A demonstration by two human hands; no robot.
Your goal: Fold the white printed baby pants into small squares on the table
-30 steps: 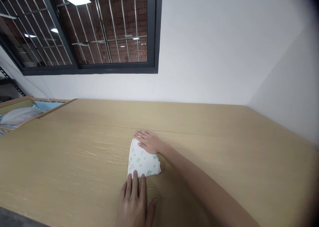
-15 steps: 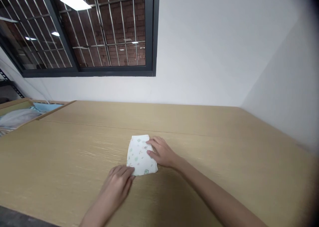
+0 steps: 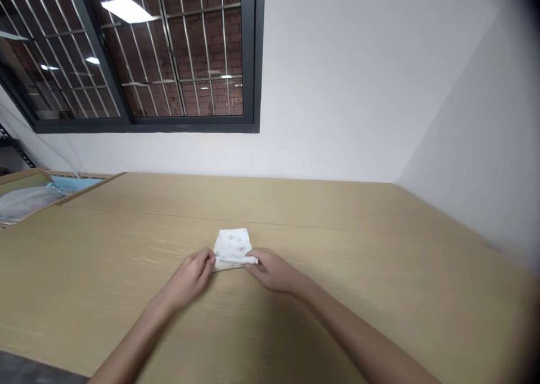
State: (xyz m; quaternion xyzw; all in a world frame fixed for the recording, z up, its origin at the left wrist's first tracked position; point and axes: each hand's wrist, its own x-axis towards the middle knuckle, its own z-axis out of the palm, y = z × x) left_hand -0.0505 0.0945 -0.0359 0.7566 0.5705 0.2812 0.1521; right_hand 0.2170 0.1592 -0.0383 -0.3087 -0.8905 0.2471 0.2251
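A white cloth (image 3: 233, 242) with small printed figures lies in a folded stack on the wooden tabletop. Its near edge is lifted and turned back over the rest. My left hand (image 3: 192, 274) pinches the left end of this raised edge between thumb and fingers. At the right end, my right hand (image 3: 272, 269) grips the same edge, closed on it. The fingertips cover both corners of the fold.
The wide wooden tabletop (image 3: 337, 249) has a seam across it and meets white walls (image 3: 329, 80). At far left a wooden-edged bin (image 3: 95, 184) contains bluish and whitish plastic or fabric. A barred window (image 3: 189, 122) is above.
The near edge of the cloth has been lifted and folded away from me. My left hand moved forward and up; my right hand shifted down onto the fold's right end.
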